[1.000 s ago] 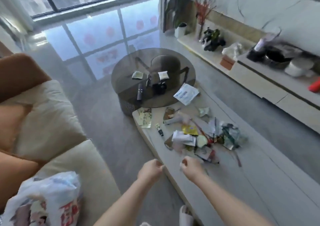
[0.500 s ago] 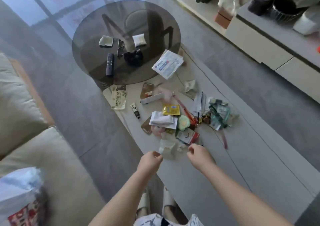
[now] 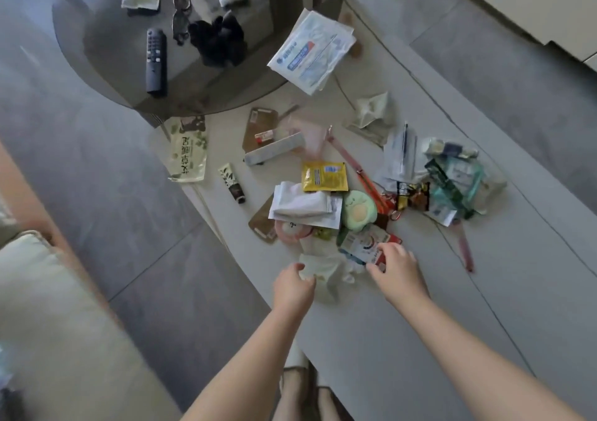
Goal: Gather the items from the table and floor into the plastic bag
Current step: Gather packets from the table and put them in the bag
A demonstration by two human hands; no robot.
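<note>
While both bare forearms reached forward and down from the bottom of the view, the left hand [image 3: 293, 286] sat with its fingers [image 3: 307, 267] curled onto the near edge of a crumpled white wrapper [image 3: 326, 272], pinching it against the pale bench [image 3: 420, 339]. The right hand [image 3: 399, 270] lay just to the right of that wrapper, knuckles up, its fingers [image 3: 384, 249] bent over the near corner of a small white and red card packet [image 3: 363, 246]; whether they truly gripped it or only rested on it could not be told. The two hands were close together but apart, the wrapper between them.

Just beyond the fingers lay the heap of things: a folded white pouch [image 3: 305, 205], a green avocado toy [image 3: 358, 210] right of it, and a yellow sachet [image 3: 324, 176] farther out. Far to the right of the fingers sat a tangle of clear and teal wrappers [image 3: 452, 178]. Left of the heap were a small hand-cream tube [image 3: 232, 183] and a printed cream packet [image 3: 189, 152]. Well beyond, a round dark glass table [image 3: 106, 48] carried a black remote [image 3: 156, 60] and a blue and white packet [image 3: 311, 52] overhanging its edge. The plastic bag itself could not be made out.
</note>
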